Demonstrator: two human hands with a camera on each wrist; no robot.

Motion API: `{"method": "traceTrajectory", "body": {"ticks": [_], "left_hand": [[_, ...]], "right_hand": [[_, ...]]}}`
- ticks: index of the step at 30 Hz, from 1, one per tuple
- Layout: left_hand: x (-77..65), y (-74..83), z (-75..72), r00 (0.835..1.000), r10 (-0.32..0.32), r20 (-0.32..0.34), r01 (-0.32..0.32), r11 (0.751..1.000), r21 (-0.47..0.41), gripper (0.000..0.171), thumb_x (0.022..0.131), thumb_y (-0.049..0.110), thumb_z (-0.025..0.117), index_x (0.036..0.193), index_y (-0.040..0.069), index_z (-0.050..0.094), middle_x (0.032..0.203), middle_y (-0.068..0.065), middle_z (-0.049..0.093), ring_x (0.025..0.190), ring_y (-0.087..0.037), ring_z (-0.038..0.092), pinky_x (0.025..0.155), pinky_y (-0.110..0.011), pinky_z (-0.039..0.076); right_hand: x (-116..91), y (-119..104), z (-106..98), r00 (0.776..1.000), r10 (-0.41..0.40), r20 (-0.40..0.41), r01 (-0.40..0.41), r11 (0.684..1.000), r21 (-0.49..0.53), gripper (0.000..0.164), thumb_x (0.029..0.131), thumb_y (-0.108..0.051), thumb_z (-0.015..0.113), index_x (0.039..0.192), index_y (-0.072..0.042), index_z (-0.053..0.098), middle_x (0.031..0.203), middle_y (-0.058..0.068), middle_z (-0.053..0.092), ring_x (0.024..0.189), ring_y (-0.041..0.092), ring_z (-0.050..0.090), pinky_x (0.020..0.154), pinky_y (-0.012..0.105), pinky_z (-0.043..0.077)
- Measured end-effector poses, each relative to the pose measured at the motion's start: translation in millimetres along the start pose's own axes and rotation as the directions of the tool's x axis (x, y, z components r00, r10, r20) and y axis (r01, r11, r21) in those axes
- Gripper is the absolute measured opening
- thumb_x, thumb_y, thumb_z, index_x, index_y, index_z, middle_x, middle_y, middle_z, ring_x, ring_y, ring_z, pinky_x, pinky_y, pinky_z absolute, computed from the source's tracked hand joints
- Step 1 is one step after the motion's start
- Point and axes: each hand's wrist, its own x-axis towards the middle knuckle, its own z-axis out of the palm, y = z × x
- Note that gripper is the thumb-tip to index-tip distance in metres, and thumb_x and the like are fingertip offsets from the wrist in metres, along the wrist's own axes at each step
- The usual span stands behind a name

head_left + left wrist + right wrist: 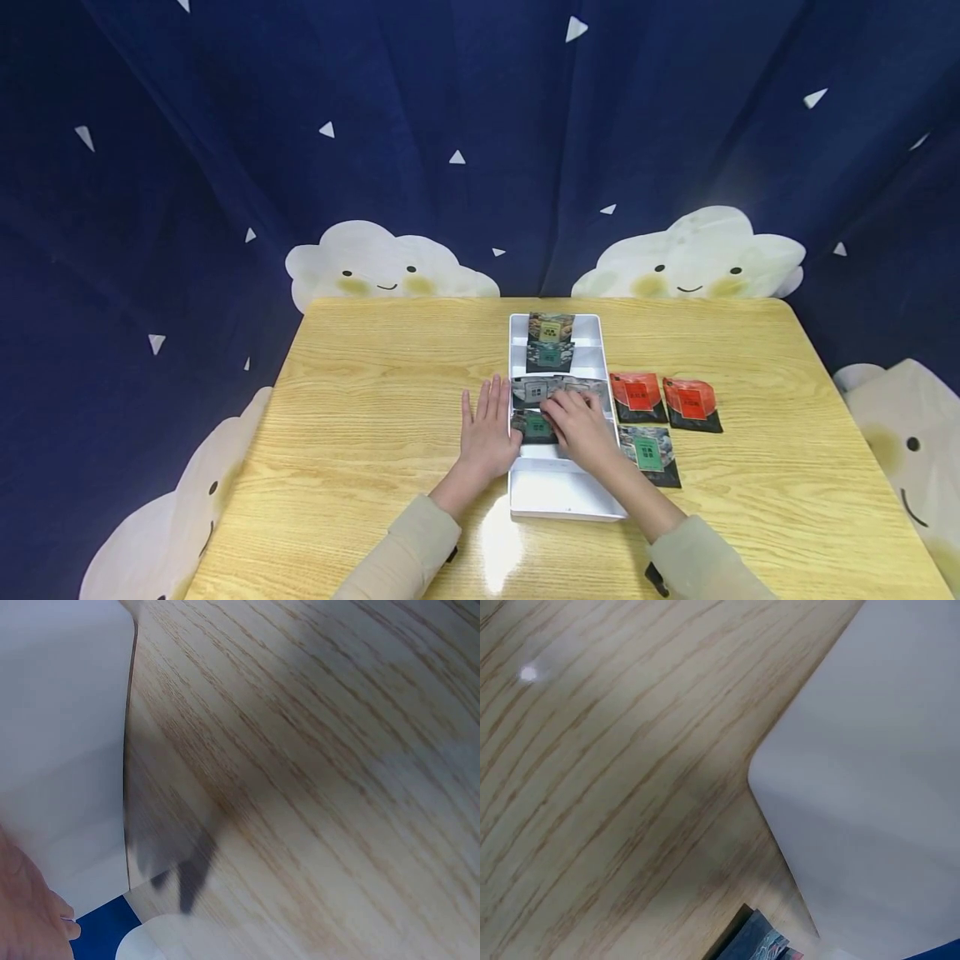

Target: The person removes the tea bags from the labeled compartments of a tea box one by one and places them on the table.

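A white divided tray (566, 492) lies on the wooden table with tea sachets standing in its compartments. My left hand (487, 437) lies along the tray's left side, fingers straight, its thumb at the rim beside a dark green-labelled sachet (534, 427). Over the tray, my right hand (588, 433) has bent fingers at that sachet's right side, in front of two grey sachets (534, 390). Its fingertips are partly hidden, so whether they pinch anything is unclear. In the left wrist view, part of the left hand (30, 907) shows beside the tray wall (67, 750).
Two red-and-black sachets (637, 397) (692, 405) and a green-labelled sachet (649, 455) lie on the table right of the tray. Farther back in the tray are a yellow-labelled sachet (551, 327) and a teal-labelled one (549, 357). A dark blue curtain (480, 100) hangs behind the table.
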Motion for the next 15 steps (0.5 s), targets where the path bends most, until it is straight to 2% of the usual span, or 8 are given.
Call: {"method": "traceTrajectory", "body": {"ticks": [6,15], "left_hand": [[0.1,0.6,0.0,1.000,0.001,-0.002,-0.001,1.000,0.002,0.073,0.088,0.034,0.039,0.147,0.007,0.006,0.154,-0.009,0.005,0.140,-0.025,0.003,0.109,-0.049,-0.005],[-0.1,-0.3,1.1,1.000,0.008,-0.017,-0.009,1.000,-0.022,0.072,0.087,0.030,0.040,0.147,0.006,0.007,0.153,-0.010,0.006,0.140,-0.026,0.005,0.109,-0.050,-0.005]], "right_hand": [[1.6,-1.2,-14.2,0.995,0.083,0.059,-0.082,0.997,-0.008,0.034,0.069,-0.001,0.067,0.099,-0.014,0.062,0.097,0.003,0.059,0.094,0.024,0.054,0.087,0.047,0.033],[5.9,8.6,-39.1,0.989,0.143,-0.036,-0.141,0.989,0.037,0.028,0.071,0.003,0.054,0.094,-0.013,0.061,0.087,0.002,0.051,0.085,0.023,0.048,0.083,0.047,0.029]]}}
